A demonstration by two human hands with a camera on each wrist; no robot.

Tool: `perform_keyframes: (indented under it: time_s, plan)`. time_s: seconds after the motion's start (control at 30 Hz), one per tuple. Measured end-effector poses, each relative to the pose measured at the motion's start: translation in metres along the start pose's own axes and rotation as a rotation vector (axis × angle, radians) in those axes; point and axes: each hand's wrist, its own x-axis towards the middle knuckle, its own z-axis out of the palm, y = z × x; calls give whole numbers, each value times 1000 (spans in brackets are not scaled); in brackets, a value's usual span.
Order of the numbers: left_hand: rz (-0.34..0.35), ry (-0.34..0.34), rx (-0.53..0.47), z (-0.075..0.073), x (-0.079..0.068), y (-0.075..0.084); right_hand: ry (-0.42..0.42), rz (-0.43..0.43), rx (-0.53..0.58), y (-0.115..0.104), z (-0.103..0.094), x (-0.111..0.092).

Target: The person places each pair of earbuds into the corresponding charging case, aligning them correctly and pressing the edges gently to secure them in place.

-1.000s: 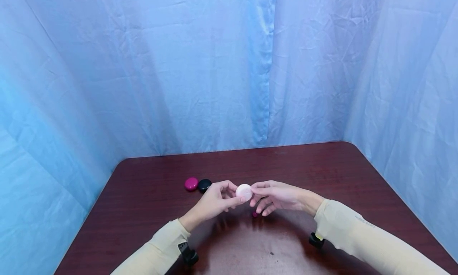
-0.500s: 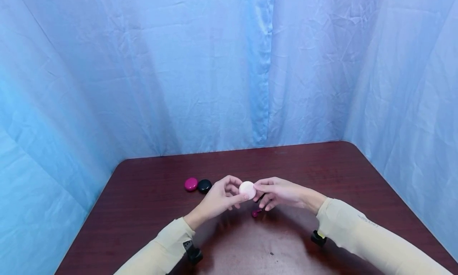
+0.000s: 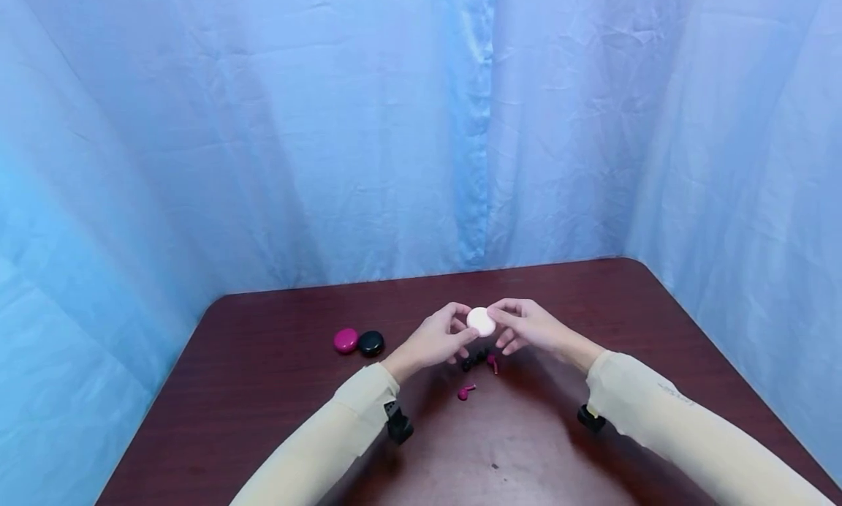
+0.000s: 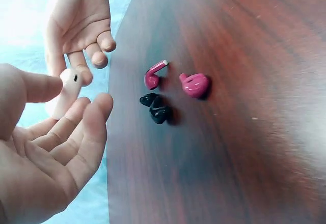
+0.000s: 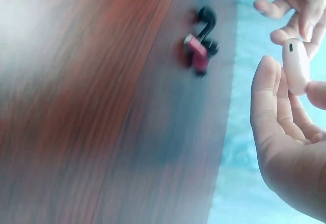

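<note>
A round white earbud case (image 3: 481, 322) is held up above the table between both hands, its small dark port slot showing in the wrist views. My left hand (image 3: 430, 338) pinches one side of it between thumb and fingers. On the opposite side, my right hand (image 3: 536, 327) grips the edge with its thumb and fingertips. Below the hands lie two pink earbuds, one nearer (image 3: 463, 393) and one farther (image 3: 492, 361). Black earbuds (image 4: 159, 113) lie beside them, close together. In the right wrist view, a pink earbud (image 5: 197, 53) overlaps the black ones.
A magenta round case (image 3: 345, 341) and a black round case (image 3: 371, 344) sit side by side, left of the hands. The dark reddish wooden table (image 3: 230, 418) ends at light blue curtains (image 3: 368, 162) behind and at both sides.
Both hands have carried the white case up, away from the body and somewhat right. The pink and black earbuds beneath have come into fuller view. The other two cases stay in place.
</note>
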Motion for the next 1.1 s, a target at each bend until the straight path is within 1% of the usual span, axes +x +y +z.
perform_keyframes:
  time_s: [0.1,0.27,0.4,0.5,0.6,0.73,0.87,1.03,1.1]
  plan:
    - [2,-7,57,6,12,2,33,-12,-46,5,-8,3]
    - [-2,0,143,18,34,2,111,-18,-160,13,-20,11]
    - [-3,25,259,26,48,0,155,20,-213,18,-29,23]
    - [13,42,327,30,57,-2,179,55,-223,20,-33,29]
    - [32,50,353,34,66,-9,204,62,-259,22,-36,33]
    - [43,57,353,39,76,-19,242,53,-333,23,-35,36]
    - [27,89,368,43,83,-23,285,55,-393,25,-34,41]
    - [-19,150,441,49,85,-20,319,75,-373,27,-33,46]
    - [-51,165,463,52,85,-18,318,79,-369,28,-34,46]
